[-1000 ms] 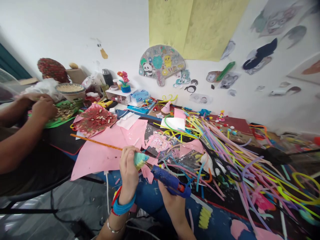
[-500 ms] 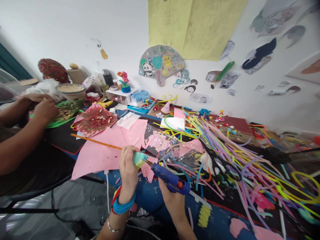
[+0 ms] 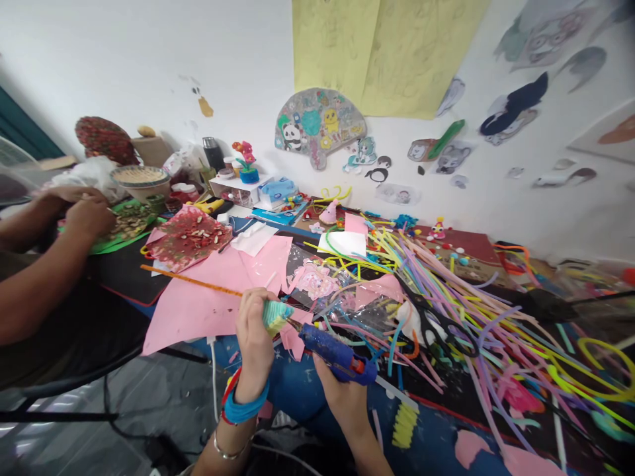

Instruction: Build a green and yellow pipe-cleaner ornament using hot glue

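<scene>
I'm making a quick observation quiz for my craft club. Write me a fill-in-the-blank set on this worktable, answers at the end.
1. The blue plastic glue gun is held in the person's ____ hand.
2. The long, thin fuzzy stem extending from the left hand is coloured ____.
3. The large flat sheet beneath that stem is coloured ____.
4. The scissors lying among the loose craft stems have handles coloured ____.

Missing words: right; orange; pink; black.
</scene>
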The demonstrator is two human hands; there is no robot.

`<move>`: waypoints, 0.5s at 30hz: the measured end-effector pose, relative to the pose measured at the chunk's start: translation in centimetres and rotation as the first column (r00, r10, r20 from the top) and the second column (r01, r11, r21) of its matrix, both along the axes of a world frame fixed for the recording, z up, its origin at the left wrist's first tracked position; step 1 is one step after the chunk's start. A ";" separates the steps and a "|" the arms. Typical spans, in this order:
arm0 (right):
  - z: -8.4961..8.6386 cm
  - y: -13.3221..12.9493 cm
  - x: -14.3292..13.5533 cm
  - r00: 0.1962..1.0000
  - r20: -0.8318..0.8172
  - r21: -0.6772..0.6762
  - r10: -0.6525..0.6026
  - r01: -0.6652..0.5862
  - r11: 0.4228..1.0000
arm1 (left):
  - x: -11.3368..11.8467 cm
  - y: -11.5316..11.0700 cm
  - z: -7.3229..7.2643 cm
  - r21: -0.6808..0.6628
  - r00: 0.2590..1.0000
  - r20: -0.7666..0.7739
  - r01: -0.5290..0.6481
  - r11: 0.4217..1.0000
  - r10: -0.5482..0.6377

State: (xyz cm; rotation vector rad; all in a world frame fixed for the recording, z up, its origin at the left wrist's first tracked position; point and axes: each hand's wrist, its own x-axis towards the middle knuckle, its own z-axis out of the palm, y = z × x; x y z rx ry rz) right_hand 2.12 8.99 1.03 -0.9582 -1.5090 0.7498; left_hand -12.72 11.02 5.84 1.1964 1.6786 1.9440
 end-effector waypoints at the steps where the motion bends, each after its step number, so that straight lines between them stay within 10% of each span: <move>1: 0.0 0.0 0.0 1.000 0.001 -0.005 -0.006 0.006 1.000 | 0.0 0.0 0.0 -0.004 1.000 0.007 0.000 1.000 0.000; 15: 0.3 0.1 0.1 0.999 -0.034 -0.067 0.000 -0.002 0.998 | -0.4 -0.1 -0.3 -0.035 0.998 0.052 0.031 0.999 -0.029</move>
